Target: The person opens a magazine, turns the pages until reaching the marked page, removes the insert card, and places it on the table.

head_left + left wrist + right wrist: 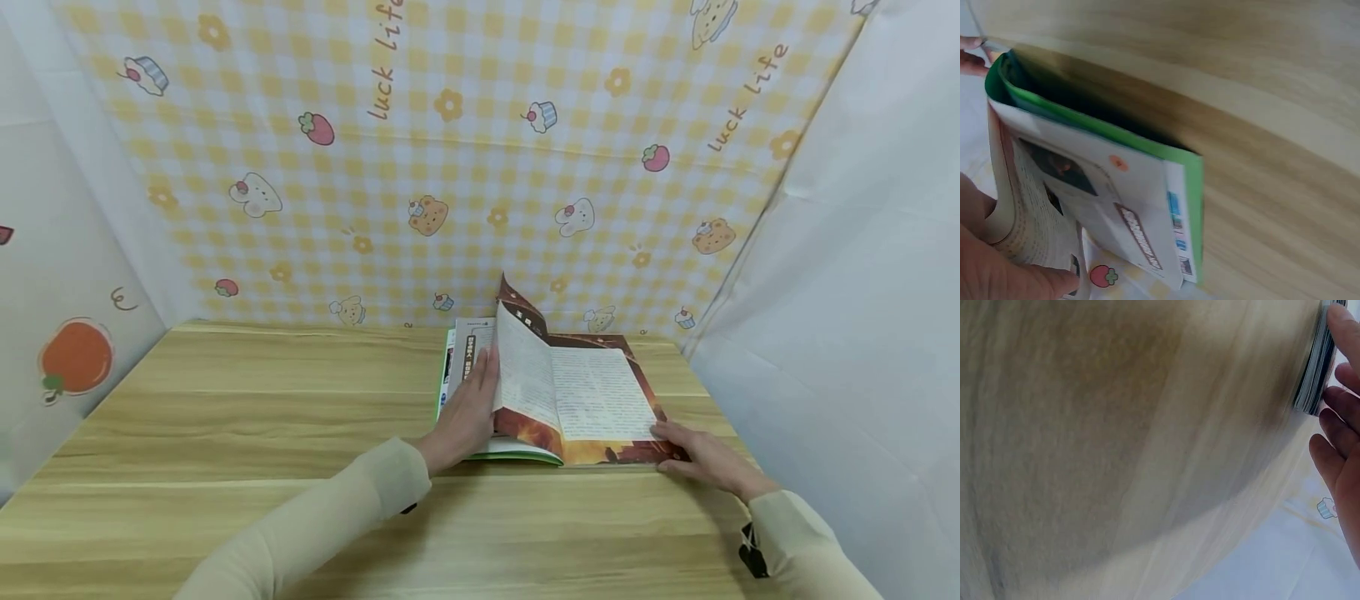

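An open magazine point(600, 392) lies toward the back right of the table, its right-hand page framed in dark red and orange. One leaf point(522, 358) stands upright near the spine, its top curling over. My left hand point(467, 410) rests against that leaf's left face with fingers extended; in the left wrist view its thumb point(1029, 278) lies along the bent paper. At the lower right corner, my right hand point(705, 458) grips the magazine, thumb at the front edge. The right wrist view shows its fingers point(1338, 431) beside the stacked page edges point(1315, 369).
Under the raised leaf lie a grey-white page point(1100, 181) and a green cover point(1193, 206). The wooden table point(247, 400) meets a yellow checked cloth point(360, 167) behind and a white sheet point(847, 292) on the right.
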Demonstrator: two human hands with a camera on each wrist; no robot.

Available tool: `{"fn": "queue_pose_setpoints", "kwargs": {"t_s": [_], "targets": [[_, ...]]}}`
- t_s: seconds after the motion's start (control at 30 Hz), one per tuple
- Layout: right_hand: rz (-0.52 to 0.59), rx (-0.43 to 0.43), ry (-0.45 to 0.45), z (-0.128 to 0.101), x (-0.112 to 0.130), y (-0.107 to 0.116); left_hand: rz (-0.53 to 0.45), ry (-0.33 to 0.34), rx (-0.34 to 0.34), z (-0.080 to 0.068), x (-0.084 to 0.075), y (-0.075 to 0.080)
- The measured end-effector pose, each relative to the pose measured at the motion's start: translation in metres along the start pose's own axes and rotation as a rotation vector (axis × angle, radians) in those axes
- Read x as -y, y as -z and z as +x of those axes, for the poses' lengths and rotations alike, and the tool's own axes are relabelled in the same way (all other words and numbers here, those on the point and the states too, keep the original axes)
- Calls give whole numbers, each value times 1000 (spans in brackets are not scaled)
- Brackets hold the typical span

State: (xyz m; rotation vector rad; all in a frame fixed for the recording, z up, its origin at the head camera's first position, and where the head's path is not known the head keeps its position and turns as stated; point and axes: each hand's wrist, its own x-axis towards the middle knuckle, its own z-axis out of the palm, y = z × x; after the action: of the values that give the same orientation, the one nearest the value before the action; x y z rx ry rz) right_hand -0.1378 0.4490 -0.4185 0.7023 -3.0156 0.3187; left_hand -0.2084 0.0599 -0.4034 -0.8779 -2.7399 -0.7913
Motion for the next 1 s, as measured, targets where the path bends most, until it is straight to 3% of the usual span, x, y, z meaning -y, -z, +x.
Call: {"fn": "queue_pose_setpoints", "kwargs": {"t_s": [0.3, 0.53, 0.77, 1.0], "targets": [[9, 67, 1, 0, -3, 3, 174, -3, 150, -9, 10, -11], [52, 93, -16, 1, -4, 6, 310, -53, 154, -12, 14, -19], [66, 95, -11, 1, -6, 5, 460, -71, 203, -15, 15, -25], [63, 67, 33, 1, -7, 8, 667, -159, 135, -14, 17, -29]]}}
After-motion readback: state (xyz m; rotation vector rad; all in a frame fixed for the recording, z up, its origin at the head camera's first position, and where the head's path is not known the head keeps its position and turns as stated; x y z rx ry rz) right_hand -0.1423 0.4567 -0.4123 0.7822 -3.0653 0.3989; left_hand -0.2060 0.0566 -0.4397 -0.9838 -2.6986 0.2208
